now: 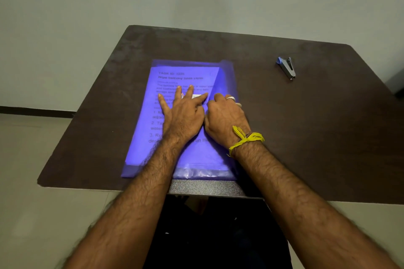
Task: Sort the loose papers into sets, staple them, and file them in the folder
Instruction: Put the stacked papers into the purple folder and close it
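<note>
Blue see-through plastic folder: left hand presses flat, right hand curled, grip unclear; flap at one o'clock could pop open.

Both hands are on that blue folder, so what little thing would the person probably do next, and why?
Probably press the flap shut. The papers already show through the blue folder, the left hand lies flat on it, the right hand curls at the flap edge, and the stapler sits aside.
</note>
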